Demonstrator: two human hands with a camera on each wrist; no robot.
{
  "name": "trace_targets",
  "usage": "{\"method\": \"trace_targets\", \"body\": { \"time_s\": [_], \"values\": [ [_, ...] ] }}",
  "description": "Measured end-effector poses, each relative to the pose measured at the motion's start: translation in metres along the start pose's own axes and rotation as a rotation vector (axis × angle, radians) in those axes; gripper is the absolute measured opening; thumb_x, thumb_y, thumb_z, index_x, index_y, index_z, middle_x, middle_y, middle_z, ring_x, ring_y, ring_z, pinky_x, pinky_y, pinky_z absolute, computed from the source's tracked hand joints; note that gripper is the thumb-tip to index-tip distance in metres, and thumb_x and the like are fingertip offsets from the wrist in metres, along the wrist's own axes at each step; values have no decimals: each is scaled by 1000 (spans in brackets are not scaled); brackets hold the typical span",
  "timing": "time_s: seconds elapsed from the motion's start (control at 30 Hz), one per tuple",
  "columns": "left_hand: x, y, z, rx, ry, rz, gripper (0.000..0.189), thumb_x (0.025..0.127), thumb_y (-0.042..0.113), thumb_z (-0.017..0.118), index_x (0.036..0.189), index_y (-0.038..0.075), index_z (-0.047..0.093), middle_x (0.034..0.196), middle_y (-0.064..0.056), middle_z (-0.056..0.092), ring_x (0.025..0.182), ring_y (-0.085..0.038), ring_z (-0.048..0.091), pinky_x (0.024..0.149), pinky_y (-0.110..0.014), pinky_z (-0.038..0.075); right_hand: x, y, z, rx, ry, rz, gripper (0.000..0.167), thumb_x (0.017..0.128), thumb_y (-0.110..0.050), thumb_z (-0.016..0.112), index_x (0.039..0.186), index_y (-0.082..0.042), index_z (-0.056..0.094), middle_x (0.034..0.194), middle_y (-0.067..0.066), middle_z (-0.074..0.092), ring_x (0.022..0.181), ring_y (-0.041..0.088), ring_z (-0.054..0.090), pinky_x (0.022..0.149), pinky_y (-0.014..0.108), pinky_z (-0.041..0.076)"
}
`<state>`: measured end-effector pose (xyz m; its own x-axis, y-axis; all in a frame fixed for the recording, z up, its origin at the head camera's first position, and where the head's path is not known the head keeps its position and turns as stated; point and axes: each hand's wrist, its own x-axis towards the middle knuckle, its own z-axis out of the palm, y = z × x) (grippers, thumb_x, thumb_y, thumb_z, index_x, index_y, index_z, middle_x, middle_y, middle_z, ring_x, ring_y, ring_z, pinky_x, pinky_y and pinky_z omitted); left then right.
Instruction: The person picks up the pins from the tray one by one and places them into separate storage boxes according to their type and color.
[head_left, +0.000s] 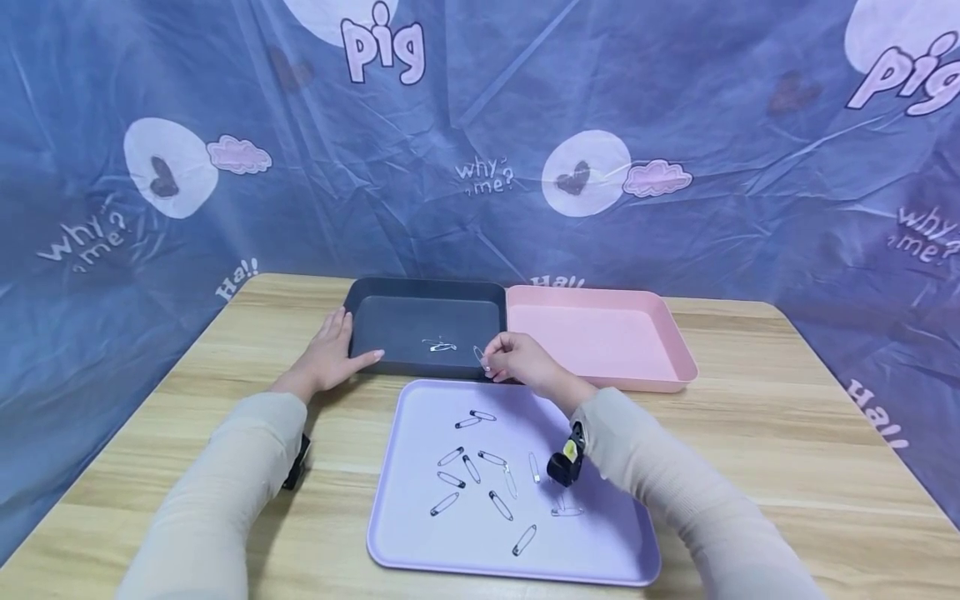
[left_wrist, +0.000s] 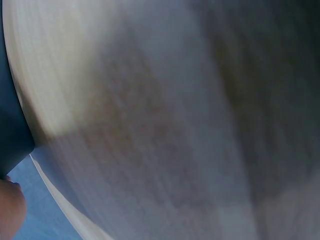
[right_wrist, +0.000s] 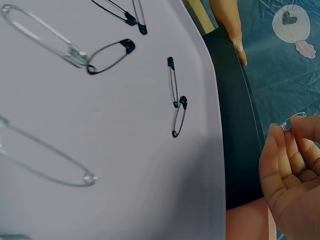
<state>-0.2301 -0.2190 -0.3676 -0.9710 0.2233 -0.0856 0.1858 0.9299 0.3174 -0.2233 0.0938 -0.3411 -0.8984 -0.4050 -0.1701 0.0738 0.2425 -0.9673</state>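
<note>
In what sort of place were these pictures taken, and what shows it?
Probably an improvised indoor recording corner, though I cannot be certain: a creased, printed backdrop hangs behind a wood-grain table, and a lavender tray of safety pins lies on it.

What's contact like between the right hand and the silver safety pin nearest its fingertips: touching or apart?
Touching. The right wrist view shows it: the right hand pinches the silver safety pin, part of which sticks out.
</note>
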Motion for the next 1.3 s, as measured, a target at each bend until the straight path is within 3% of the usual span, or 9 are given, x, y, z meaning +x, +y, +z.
{"method": "trace_targets", "body": {
  "time_s": [0.23,0.5,0.8,0.97,1.17,1.3],
  "values": [
    [0,1,-1,1,1,2,100,78,66,34,133,-12,2,139,-26,-5,127,-36,-6,101,-46,2,13,-1,4,91,17,12,2,80,7,50,82,7,50,82,25,55,62,18,57,63,31,50],
    [-2,3,-2,3,-8,1,100,78,66,33,133,-11,2,139,-25,-6,127,-36,-6,101,-46,2,28,-2,11,129,74,18,9,79,7,51,87,10,50,77,15,55,60,17,56,62,31,50],
    [-3,1,-4,2,-7,-3,100,78,67,34,134,-11,2,139,-25,-5,127,-35,-6,101,-46,2,41,-7,21,68,89,19,9,80,7,51,88,10,51,90,29,54,72,32,58,63,31,50],
    [-3,1,-4,-3,-3,-3,100,78,66,34,133,-11,3,139,-25,-5,127,-35,-6,101,-46,2,48,-9,22,35,92,22,6,80,7,50,85,9,52,82,20,56,70,29,57,62,30,50],
    [-3,0,-3,-1,-10,-1,100,78,66,34,133,-11,2,139,-25,-6,127,-36,-6,101,-45,1,54,-7,22,1,89,-8,6,81,5,50,83,8,55,79,18,57,67,26,58,61,29,50],
    [-1,-1,-2,-3,-8,-1,101,78,67,34,133,-11,2,139,-25,-6,127,-35,-6,101,-45,1,53,-12,25,-2,92,-4,10,82,6,50,89,12,54,83,21,57,65,25,56,66,36,50]
  ]
}}
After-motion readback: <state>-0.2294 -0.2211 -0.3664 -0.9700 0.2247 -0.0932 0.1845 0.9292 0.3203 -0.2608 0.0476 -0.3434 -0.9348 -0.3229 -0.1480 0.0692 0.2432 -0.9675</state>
